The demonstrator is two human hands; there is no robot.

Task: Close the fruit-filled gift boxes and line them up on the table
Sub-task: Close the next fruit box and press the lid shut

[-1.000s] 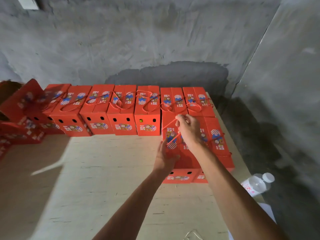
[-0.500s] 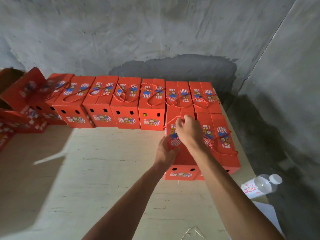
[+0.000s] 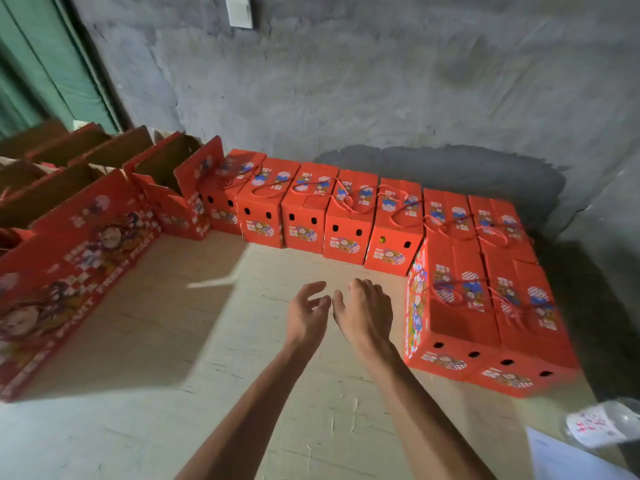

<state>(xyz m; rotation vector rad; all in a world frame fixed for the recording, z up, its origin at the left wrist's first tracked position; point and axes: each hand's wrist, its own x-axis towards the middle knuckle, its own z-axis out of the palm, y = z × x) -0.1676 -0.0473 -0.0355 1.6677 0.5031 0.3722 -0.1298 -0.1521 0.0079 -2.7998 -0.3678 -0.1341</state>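
Both hands hover over the table [image 3: 173,341] at frame centre, close to each other. The left hand [image 3: 306,315] & right hand [image 3: 363,315] have loose, spread fingers, holding nothing. Closed gift boxes [image 3: 346,216] stand in a row at the back w/ two more [image 3: 485,313] at right. Open boxes [image 3: 69,237] are at upper left.

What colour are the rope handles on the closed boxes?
Red, seen best in the head view: rope handles.

left hand [image 3: 306,315]: empty, fingers relaxed | right hand [image 3: 363,311]: same
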